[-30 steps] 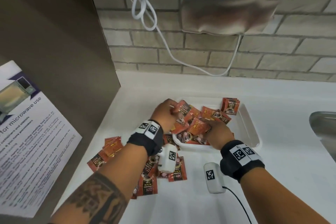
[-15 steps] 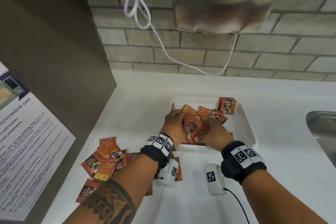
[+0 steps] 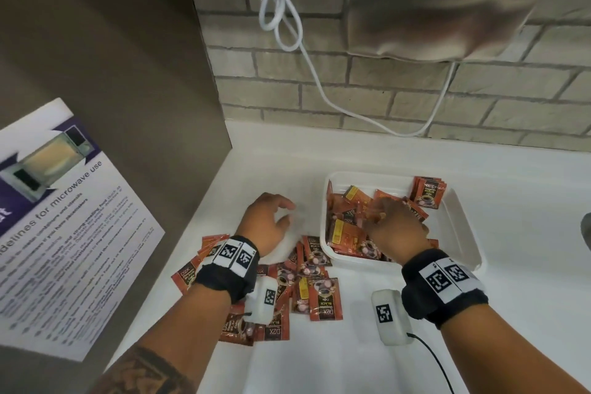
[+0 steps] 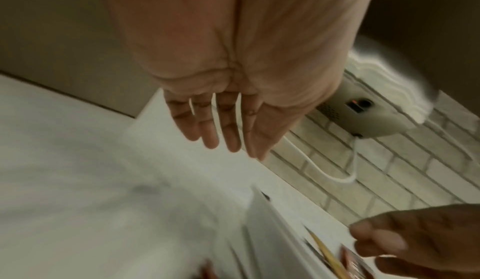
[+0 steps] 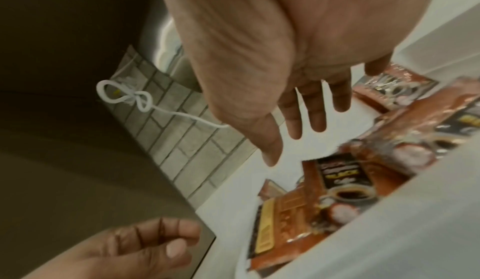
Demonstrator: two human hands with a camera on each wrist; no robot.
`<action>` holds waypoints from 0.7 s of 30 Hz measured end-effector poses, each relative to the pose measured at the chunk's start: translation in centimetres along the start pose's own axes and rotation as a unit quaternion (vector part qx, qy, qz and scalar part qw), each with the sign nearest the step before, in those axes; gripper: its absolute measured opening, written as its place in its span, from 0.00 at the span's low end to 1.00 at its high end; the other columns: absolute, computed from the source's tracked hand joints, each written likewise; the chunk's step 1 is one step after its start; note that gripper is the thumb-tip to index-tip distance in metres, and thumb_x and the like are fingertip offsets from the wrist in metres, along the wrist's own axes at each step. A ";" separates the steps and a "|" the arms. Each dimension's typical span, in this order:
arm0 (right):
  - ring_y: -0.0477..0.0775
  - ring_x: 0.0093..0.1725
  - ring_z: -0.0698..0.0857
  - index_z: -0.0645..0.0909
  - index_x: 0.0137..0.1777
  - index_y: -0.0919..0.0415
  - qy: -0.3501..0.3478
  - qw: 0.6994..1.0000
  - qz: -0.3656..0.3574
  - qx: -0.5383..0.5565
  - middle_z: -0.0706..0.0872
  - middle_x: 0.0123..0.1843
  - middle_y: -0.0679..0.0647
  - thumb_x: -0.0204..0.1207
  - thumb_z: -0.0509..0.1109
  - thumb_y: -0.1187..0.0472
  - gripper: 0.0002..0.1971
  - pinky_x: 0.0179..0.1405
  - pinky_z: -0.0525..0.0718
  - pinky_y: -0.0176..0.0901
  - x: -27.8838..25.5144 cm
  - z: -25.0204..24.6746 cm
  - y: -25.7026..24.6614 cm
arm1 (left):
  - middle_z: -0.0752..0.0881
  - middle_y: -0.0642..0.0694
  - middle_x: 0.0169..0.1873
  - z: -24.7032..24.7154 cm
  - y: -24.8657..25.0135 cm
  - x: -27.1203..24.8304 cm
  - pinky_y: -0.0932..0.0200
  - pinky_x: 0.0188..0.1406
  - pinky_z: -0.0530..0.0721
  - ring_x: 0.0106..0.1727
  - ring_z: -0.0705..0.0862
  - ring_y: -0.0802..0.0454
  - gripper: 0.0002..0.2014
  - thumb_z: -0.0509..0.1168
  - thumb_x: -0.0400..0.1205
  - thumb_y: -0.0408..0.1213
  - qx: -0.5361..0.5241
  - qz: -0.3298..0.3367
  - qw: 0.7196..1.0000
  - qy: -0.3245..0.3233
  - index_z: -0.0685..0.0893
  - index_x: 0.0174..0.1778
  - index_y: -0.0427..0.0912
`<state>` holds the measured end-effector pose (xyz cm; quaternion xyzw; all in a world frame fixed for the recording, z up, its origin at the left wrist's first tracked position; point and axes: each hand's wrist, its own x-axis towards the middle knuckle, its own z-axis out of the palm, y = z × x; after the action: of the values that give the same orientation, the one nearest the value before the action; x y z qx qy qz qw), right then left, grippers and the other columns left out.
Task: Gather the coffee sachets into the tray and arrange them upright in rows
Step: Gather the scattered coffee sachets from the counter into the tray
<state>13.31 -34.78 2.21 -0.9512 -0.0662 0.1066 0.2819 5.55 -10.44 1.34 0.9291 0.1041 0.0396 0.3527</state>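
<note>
The white tray (image 3: pixel 465 227) holds a jumble of orange-brown coffee sachets (image 3: pixel 348 233) lying flat or tilted. A small stack (image 3: pixel 428 192) leans upright in its far right corner. My right hand (image 3: pixel 375 217) is over the tray's sachets (image 5: pixel 337 191); the right wrist view shows its fingers (image 5: pixel 315 119) straight and holding nothing. My left hand (image 3: pixel 287 211) hovers over bare counter left of the tray, fingers (image 4: pixel 221 131) spread and empty. More sachets (image 3: pixel 319 291) lie scattered on the counter under my left wrist.
A brown panel (image 3: pixel 112 73) with a microwave notice (image 3: pixel 64 217) walls off the left. On the brick wall hang a steel hand dryer (image 3: pixel 447 3) and its looped white cable (image 3: pixel 287 25). A sink edge (image 3: pixel 587 230) shows at far right.
My left hand has pulled out of the tray and moved left over the counter, empty. My right hand has let go of the sachets and stays over the tray.
</note>
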 end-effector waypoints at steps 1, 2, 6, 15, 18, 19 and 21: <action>0.52 0.60 0.85 0.82 0.64 0.49 0.009 0.999 -0.033 0.016 0.83 0.62 0.44 0.76 0.73 0.48 0.18 0.65 0.79 0.49 -0.4 0.0 -1.0 | 0.81 0.49 0.63 -1.2 -1.4 -0.3 0.63 0.59 0.74 0.62 0.82 0.50 0.11 0.69 0.84 0.36 0.021 -0.028 0.999 -0.003 0.86 0.61 0.50; 0.50 0.58 0.86 0.85 0.63 0.52 0.010 0.997 -0.078 0.027 0.85 0.61 0.45 0.78 0.73 0.53 0.14 0.59 0.79 0.42 -0.7 0.3 -1.9 | 0.80 0.47 0.66 -2.3 -2.7 -0.8 0.63 0.61 0.74 0.64 0.81 0.48 0.12 0.69 0.84 0.37 0.045 -0.059 0.997 -0.013 0.85 0.63 0.50; 0.45 0.54 0.85 0.86 0.60 0.55 -0.085 0.974 -0.208 0.035 0.86 0.55 0.46 0.79 0.74 0.63 0.11 0.45 0.74 0.18 -2.1 2.4 -5.3 | 0.72 0.48 0.74 -5.9 -6.5 -3.2 0.57 0.70 0.73 0.73 0.76 0.46 0.26 0.74 0.80 0.51 0.161 -0.166 0.970 -0.075 0.78 0.73 0.53; 0.58 0.74 0.76 0.66 0.81 0.52 -0.249 0.843 -0.230 -0.419 0.78 0.70 0.53 0.73 0.71 0.68 0.36 0.82 0.52 0.71 -1.2 7.3 -11.0 | 0.63 0.38 0.81 -5.4 -9.9 -5.0 0.40 0.79 0.72 0.81 0.66 0.33 0.53 0.78 0.74 0.56 0.217 -0.232 0.934 -0.164 0.52 0.88 0.50; 0.59 0.69 0.79 0.70 0.77 0.52 -0.260 0.820 -0.226 -0.456 0.78 0.67 0.53 0.72 0.73 0.68 0.33 0.82 0.49 0.71 -0.8 8.0 -11.3 | 0.64 0.39 0.81 -5.3 -10.2 -4.7 0.40 0.79 0.71 0.82 0.65 0.35 0.54 0.80 0.73 0.53 0.179 -0.218 0.948 -0.149 0.54 0.88 0.51; 0.58 0.67 0.80 0.72 0.74 0.52 -0.255 0.821 -0.232 -0.454 0.79 0.65 0.53 0.72 0.74 0.68 0.31 0.81 0.49 0.71 -0.7 8.2 -11.4 | 0.65 0.40 0.80 -5.2 -10.4 -4.7 0.40 0.78 0.73 0.80 0.66 0.36 0.53 0.81 0.72 0.52 0.164 -0.218 0.951 -0.144 0.56 0.88 0.52; 0.56 0.64 0.82 0.77 0.68 0.52 -0.247 0.822 -0.250 -0.448 0.79 0.62 0.52 0.73 0.74 0.67 0.24 0.79 0.53 0.68 -0.6 8.1 -11.6 | 0.68 0.41 0.77 -5.2 -10.7 -4.5 0.43 0.75 0.76 0.78 0.70 0.39 0.51 0.82 0.72 0.49 0.129 -0.221 0.957 -0.134 0.60 0.87 0.52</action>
<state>10.02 -21.02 2.07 -0.8656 -0.4094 0.2222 -0.1837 -1.41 -0.30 -1.88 0.9172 0.2628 -0.1782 0.2408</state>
